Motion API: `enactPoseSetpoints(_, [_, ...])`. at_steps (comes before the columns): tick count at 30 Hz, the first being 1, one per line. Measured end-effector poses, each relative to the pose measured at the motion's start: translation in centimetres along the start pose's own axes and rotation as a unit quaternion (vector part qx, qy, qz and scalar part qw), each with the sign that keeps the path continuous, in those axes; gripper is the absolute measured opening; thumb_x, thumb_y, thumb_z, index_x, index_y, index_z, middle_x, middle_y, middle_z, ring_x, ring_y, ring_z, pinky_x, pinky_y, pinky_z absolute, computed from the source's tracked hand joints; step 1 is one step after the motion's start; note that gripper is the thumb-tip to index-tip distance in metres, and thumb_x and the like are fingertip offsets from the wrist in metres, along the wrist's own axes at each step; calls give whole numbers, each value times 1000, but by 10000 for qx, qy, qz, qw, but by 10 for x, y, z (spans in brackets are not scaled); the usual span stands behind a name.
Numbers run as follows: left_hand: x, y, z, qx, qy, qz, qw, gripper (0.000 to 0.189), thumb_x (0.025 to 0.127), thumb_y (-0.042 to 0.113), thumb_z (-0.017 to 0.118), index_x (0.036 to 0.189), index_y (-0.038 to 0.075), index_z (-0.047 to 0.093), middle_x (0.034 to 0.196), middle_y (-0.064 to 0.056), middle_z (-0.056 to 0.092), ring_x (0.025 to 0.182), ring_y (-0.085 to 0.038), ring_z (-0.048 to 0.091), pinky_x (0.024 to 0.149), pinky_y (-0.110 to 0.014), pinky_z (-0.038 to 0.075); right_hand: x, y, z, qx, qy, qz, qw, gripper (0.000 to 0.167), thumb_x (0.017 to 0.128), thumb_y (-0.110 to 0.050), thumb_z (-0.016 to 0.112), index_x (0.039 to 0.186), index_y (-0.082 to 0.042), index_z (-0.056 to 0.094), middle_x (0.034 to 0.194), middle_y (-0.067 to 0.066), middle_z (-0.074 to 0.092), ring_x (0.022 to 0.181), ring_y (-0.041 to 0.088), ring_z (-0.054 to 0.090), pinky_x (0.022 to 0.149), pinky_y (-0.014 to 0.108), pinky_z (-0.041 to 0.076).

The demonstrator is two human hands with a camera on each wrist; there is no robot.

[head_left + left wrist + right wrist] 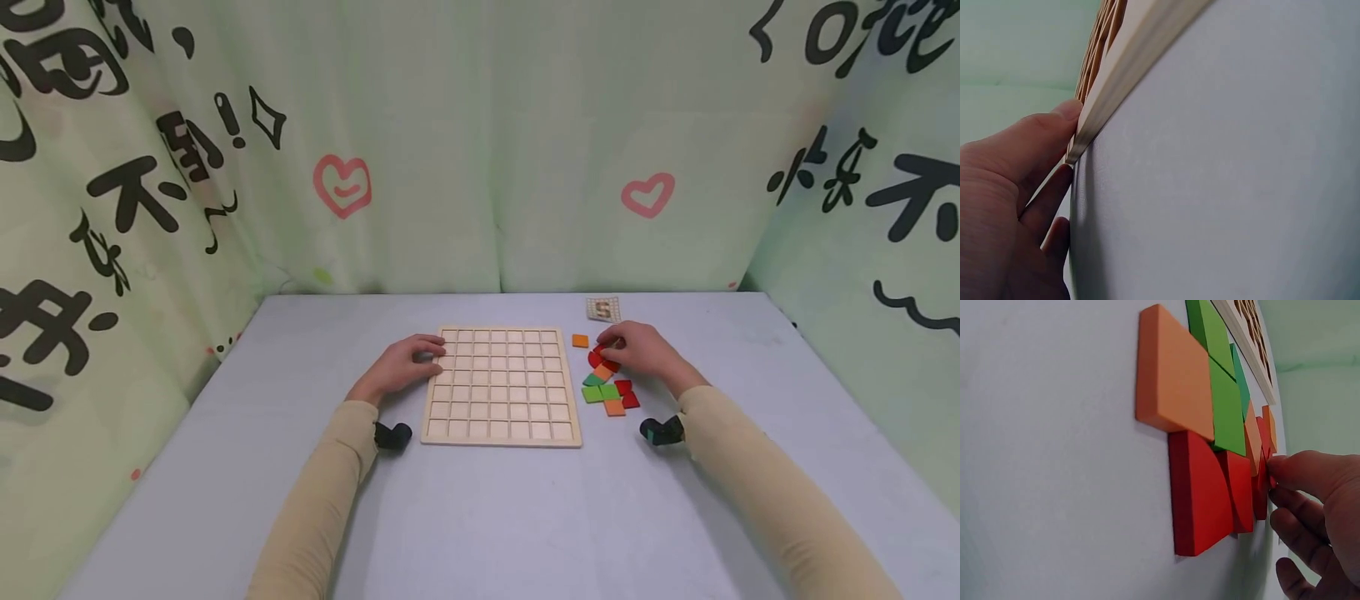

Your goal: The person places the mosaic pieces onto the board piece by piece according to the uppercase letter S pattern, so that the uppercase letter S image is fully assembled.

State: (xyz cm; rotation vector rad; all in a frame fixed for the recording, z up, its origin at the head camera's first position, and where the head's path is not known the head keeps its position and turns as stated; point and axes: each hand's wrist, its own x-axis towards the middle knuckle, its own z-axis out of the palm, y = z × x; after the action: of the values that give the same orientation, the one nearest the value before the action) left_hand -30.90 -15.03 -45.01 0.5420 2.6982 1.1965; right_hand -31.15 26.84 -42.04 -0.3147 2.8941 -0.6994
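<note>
A wooden grid board (499, 387) with raised square compartments lies flat on the table. At its left edge my left hand (410, 362) rests, fingers and thumb spread along the frame; in the left wrist view the thumb of the left hand (1029, 150) touches the rim. Right of the board lies a group of coloured tiles. My right hand (643, 348) is over its far end, thumb and fingertips pinching a red tile (1272, 478). Closer to that wrist camera are an orange tile (1175, 375), green tiles (1225, 406) and a red curved-edge tile (1200, 497).
A small patterned card (603, 309) lies near the table's back edge. One separate orange tile (580, 341) sits between the board and the right hand. Printed curtains (495, 150) enclose the back and sides of the white table (487, 517).
</note>
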Motion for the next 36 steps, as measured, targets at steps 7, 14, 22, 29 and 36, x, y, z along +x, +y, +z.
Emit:
enactPoseSetpoints(7, [2, -1, 1, -46, 55, 21, 10000, 33, 90, 16, 73, 121, 4, 69, 147, -9, 56, 146, -30, 40, 124, -47, 29, 7, 1, 2, -53, 8, 23, 10000, 37, 97, -14, 63, 130, 2, 63, 120, 22, 64, 104, 32, 58, 90, 43, 57])
enactPoseSetpoints(14, [1, 0, 1, -38, 45, 62, 10000, 33, 90, 15, 74, 120, 3, 69, 146, -10, 56, 145, -31, 41, 124, -46, 29, 8, 0, 4, -232, 42, -25, 9997, 39, 96, -15, 65, 130, 2, 63, 120, 22, 63, 104, 32, 56, 86, 41, 58])
enactPoseSetpoints(22, [3, 0, -1, 23, 5, -120, 9999, 36, 90, 18, 73, 122, 4, 68, 149, -8, 53, 146, -30, 39, 123, -46, 30, 6, -2, 4, -169, 43, 23, 9998, 38, 96, -16, 65, 131, 0, 62, 121, 21, 63, 107, 33, 57, 93, 46, 56])
enactPoseSetpoints(29, [2, 1, -1, 133, -3, -62, 9999, 35, 90, 18, 74, 121, 3, 70, 147, -9, 55, 145, -30, 40, 123, -46, 30, 6, -2, 5, -157, 7, -11, 9999, 35, 97, -13, 64, 128, 1, 64, 121, 22, 63, 106, 33, 58, 94, 46, 56])
enactPoseSetpoints(36, [1, 3, -2, 89, 1, 15, 10000, 34, 91, 17, 73, 121, 2, 70, 146, -10, 56, 145, -31, 41, 122, -47, 31, 5, -5, 3, -145, 38, 37, 9999, 35, 97, -11, 62, 128, 2, 63, 123, 23, 63, 108, 34, 59, 94, 46, 57])
